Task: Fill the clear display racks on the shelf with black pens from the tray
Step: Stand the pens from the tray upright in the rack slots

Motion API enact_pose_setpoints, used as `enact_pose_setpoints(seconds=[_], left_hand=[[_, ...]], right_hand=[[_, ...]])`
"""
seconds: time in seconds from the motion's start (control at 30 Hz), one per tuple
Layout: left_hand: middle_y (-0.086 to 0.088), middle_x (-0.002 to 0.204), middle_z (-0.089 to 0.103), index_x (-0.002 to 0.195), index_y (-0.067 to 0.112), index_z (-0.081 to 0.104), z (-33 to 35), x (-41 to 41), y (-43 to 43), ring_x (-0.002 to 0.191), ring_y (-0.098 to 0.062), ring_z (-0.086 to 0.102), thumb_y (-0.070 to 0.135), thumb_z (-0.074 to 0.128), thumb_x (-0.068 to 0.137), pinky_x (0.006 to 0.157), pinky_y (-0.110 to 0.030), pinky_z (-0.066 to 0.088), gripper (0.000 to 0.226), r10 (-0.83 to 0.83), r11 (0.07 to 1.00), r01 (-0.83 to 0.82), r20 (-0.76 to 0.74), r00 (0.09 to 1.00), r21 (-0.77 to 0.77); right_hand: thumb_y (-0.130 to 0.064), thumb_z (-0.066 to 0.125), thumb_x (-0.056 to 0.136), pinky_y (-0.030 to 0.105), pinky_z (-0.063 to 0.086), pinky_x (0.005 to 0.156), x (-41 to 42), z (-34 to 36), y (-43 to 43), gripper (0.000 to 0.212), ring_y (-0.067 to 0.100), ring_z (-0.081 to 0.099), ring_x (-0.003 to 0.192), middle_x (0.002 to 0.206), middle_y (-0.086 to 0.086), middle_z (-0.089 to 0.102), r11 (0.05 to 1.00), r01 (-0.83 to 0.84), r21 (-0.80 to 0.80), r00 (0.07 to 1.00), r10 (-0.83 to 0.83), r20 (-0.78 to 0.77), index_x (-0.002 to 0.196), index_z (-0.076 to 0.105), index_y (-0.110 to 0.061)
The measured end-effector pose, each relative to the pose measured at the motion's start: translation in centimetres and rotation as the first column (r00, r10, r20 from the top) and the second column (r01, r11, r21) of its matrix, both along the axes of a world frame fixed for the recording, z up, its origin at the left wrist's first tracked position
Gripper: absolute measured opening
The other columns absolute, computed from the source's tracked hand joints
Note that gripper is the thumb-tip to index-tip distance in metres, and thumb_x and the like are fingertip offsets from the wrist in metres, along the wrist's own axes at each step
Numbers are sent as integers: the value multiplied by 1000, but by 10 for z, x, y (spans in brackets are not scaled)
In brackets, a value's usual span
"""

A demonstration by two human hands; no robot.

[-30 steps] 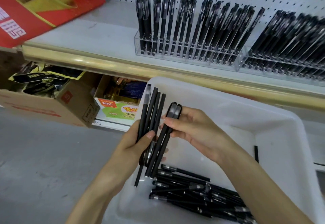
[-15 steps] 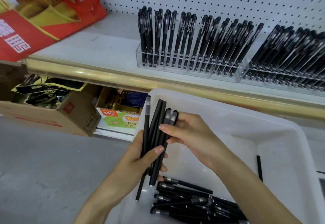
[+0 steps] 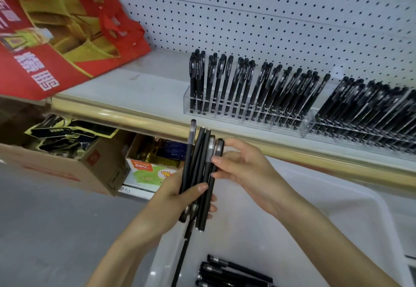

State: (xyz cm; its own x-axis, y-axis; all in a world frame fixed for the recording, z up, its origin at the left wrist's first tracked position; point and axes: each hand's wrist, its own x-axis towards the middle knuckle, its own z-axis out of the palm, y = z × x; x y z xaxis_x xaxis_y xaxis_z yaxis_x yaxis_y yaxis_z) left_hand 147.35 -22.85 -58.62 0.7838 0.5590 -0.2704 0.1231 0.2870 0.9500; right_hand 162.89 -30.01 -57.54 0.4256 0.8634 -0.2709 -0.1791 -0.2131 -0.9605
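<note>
My left hand [image 3: 177, 201] grips a bundle of several black pens [image 3: 198, 174], held upright above the left end of the white tray [image 3: 337, 214]. My right hand [image 3: 245, 171] pinches the rightmost pens of that bundle near their tops with fingertips and thumb. More black pens [image 3: 234, 273] lie loose in the tray's near end. On the shelf above, a clear display rack [image 3: 243, 115] stands packed with upright black pens. A second clear rack [image 3: 360, 129] to its right is also full of pens.
A red and yellow bag [image 3: 56, 39] lies on the shelf's left part. The shelf has a gold front rail [image 3: 135, 117] and a white pegboard [image 3: 270, 16] behind. Below sit an open cardboard box [image 3: 67, 169] and a smaller printed carton [image 3: 148, 169] by the grey floor.
Both hands have risen with the pen bundle toward the shelf edge. The right hand has pressed its pens in against the bundle in the left hand, and the view has tilted upward.
</note>
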Motion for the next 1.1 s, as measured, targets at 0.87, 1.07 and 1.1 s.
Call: enact_pose_setpoints(seconds=[0.87,1.07,1.1], left_hand=[[-11,76,68,104,1,58,19,9,58,67,-22,66,8,49,96,61,-30,57,13,248,967,-252,127,960,20],[-12,75,67,107,-1,56,20,13,56,66,-22,66,7,48,97,57,-26,55,15,238,971,-239,139,961,-13],[-12,75,67,107,-1,57,20,13,56,66,-22,66,7,48,97,57,-26,55,15,238,971,-239,139,961,-9]], right_hand=[[-5,61,92,17,55,77,80,68,100,39,10,70,82,98,14,63,831,128,541,787,-417,455,127,57,-21],[-3,62,90,24,58,74,79,59,112,27,21,70,82,90,15,59,796,172,580,767,-478,429,110,55,-20],[-2,63,90,24,58,74,80,57,114,27,25,69,83,88,13,57,796,174,580,769,-478,424,108,54,-20]])
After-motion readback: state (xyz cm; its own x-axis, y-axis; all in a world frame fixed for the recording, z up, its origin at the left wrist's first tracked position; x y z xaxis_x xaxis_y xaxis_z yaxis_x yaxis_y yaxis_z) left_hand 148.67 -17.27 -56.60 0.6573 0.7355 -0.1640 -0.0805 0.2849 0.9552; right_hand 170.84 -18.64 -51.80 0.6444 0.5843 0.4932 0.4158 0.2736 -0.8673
